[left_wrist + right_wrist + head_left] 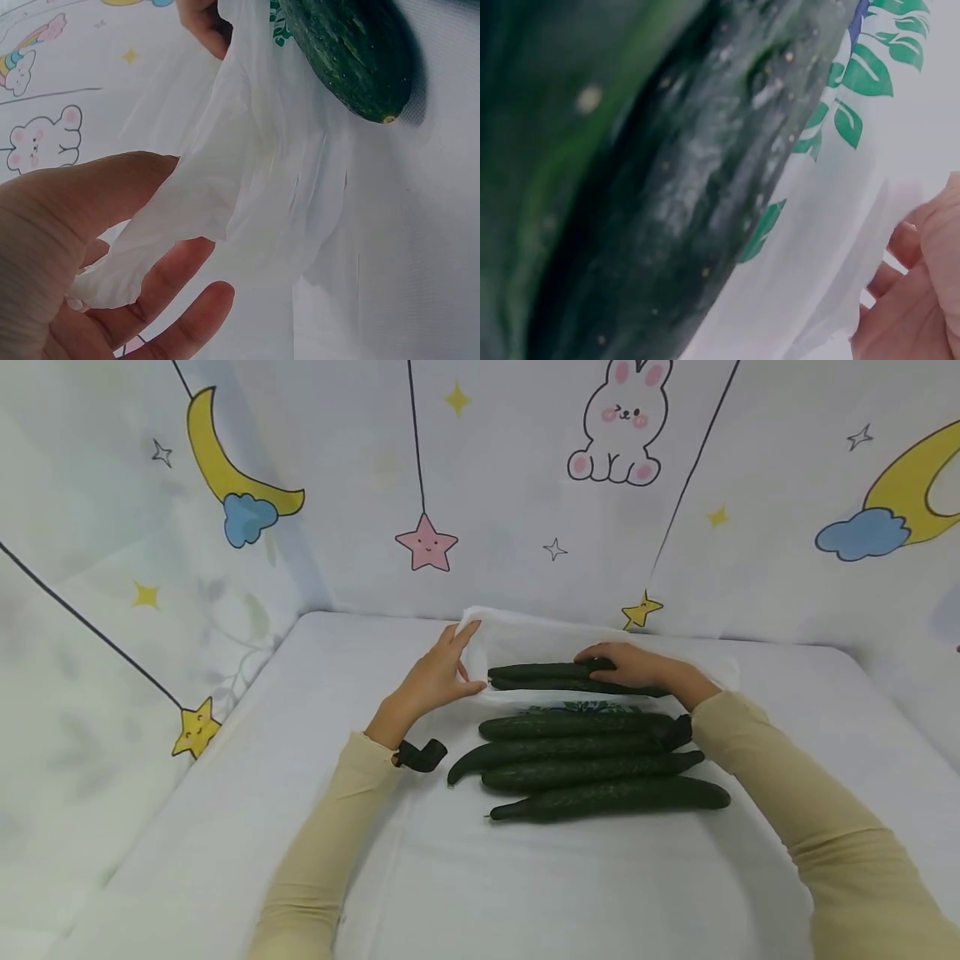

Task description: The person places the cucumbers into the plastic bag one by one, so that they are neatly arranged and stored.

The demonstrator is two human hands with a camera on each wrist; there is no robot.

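Note:
A white plastic bag (536,635) with a green leaf print lies with its mouth spread wide. At its left end my left hand (438,672) holds the rim, thumb and forefinger far apart; in the left wrist view the thin plastic runs between thumb and fingers. Two dark green cucumbers (540,672) lie side by side within the bag's mouth. My right hand (626,665) grips one near its right end, with its fingertips partly hidden. In the right wrist view that hand shows only at the right edge, beside the plastic.
Several more cucumbers (600,797) lie in a stack of rows in front of the bag, below the right wrist. A white cloth (562,893) covers the table. Behind stands a printed backdrop (510,468) with moons, stars and a rabbit.

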